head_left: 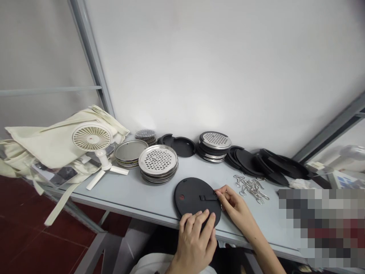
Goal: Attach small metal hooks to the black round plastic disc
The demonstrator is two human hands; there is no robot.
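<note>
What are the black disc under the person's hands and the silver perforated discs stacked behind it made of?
The black disc looks like matte moulded plastic or rubber, dull with no metallic shine. The stacked perforated discs look like stainless steel, bright and reflective, with punched holes.

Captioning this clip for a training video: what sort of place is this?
Probably a small assembly workshop, not a kitchen: stacks of perforated steel discs and black round plates sit in batches on a long grey table, beside a pile of metal hooks.
</note>
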